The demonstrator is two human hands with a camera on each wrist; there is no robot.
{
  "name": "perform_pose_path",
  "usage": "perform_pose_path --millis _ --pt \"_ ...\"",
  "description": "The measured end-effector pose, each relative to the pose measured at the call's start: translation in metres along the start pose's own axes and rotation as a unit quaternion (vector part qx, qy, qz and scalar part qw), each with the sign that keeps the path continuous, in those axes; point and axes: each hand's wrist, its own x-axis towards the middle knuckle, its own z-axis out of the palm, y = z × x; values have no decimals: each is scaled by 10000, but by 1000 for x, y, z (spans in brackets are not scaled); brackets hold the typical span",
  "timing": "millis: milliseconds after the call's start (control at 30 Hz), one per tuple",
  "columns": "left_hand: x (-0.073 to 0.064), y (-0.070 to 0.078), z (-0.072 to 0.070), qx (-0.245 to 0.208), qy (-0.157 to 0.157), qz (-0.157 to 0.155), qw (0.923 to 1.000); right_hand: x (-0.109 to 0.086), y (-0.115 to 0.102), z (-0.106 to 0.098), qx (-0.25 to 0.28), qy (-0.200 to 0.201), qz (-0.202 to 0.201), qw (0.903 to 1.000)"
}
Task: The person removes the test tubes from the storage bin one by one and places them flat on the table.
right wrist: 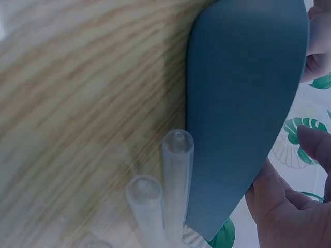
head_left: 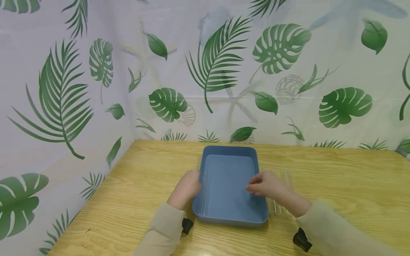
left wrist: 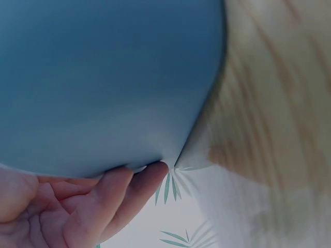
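A blue rectangular tray [head_left: 229,177] sits on the wooden table. My left hand [head_left: 189,185] grips its left rim, with curled fingertips showing against the wall in the left wrist view. Inside the tray, along its left side, lie clear slender tubes [head_left: 206,199]. My right hand [head_left: 272,186] is over the tray's right rim, fingers reaching inward; in the right wrist view its thumb and fingers stand apart with nothing seen between them. Beside the tray's right wall, partly under that hand, are more clear tubes [head_left: 277,208], whose round ends [right wrist: 178,142] show in the right wrist view.
The light wooden table [head_left: 137,199] extends to both sides of the tray. A white cloth [head_left: 173,71] printed with green leaves hangs behind and along the left. Black wrist devices [head_left: 187,225] show below both sleeves.
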Motion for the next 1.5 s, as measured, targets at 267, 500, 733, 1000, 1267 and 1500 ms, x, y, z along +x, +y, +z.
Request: perform_pose_path --millis 267,500,733,1000,1267,1500 --pt "0 -1 1 51 65 80 9999 1 -4 12 -300 -93 -86 9995" --pt "0 -1 0 44 60 34 10000 1 -9 21 -260 -191 -29 9995" --pt "1 -1 1 87 66 82 9999 1 -11 30 -103 -282 55 9995" --pt "0 -1 0 99 63 71 9999 3 -8 40 509 -517 254 9970" --pt "0 -2 0 127 103 94 9998 5 -16 51 757 -601 458 9943" --pt "0 -3 0 167 151 228 9995 11 -21 62 774 -480 500 9946"
